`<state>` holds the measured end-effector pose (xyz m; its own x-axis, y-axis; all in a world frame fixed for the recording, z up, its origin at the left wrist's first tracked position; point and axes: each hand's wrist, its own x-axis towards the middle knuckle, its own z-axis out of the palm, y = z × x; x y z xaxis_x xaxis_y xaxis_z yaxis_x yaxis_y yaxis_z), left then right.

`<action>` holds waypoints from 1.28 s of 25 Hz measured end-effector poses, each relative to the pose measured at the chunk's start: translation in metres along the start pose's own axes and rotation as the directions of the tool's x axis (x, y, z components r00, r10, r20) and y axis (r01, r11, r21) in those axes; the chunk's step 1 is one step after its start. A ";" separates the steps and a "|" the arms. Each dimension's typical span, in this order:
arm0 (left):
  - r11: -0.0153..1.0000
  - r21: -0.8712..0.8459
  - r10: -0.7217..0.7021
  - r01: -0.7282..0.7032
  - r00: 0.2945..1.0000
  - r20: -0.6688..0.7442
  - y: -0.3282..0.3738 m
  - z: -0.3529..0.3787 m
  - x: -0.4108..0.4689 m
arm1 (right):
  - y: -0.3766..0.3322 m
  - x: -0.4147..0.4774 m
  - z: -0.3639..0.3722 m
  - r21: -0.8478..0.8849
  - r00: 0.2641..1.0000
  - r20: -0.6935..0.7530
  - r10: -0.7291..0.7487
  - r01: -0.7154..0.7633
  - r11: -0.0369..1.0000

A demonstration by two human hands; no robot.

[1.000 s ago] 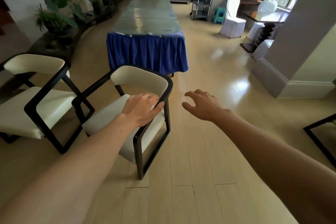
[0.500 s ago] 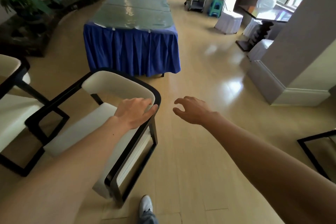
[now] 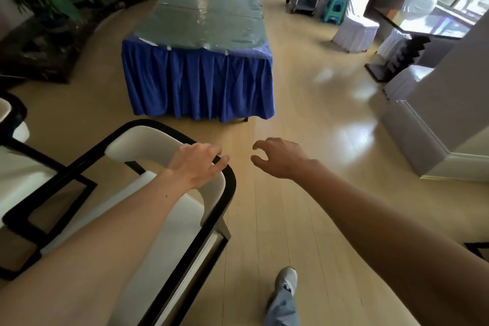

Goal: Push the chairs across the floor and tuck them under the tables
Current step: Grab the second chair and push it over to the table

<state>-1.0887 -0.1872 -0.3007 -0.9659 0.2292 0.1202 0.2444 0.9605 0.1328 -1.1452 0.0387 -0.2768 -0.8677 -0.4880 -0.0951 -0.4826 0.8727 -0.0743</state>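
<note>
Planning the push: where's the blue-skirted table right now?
In the head view, the blue-skirted table stands ahead at centre, beyond the chair the left hand rests on.

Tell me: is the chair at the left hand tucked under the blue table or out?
Out. Bare floor lies between the chair and the blue table; the left hand rests on its backrest.
</note>
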 end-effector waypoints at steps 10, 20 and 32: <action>0.952 0.031 -0.303 0.304 0.953 -0.026 0.014 0.016 0.141 | 0.126 0.141 -0.013 0.054 0.959 -0.020 -0.282 0.282 0.958; 0.857 0.073 -0.509 0.511 0.860 -0.042 0.004 0.025 0.199 | 0.160 0.253 -0.014 0.053 0.866 -0.008 -0.499 0.499 0.865; 0.623 0.058 -0.776 0.780 0.626 -0.076 -0.095 0.069 0.231 | 0.066 0.422 -0.004 -0.076 0.584 0.176 -0.793 0.811 0.580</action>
<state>-1.3409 -0.2144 -0.3539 -0.7880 -0.6139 0.0471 -0.6057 0.7866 0.1198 -1.5438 -0.1097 -0.3184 -0.1031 -0.9798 -0.1717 -0.9926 0.1123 -0.0451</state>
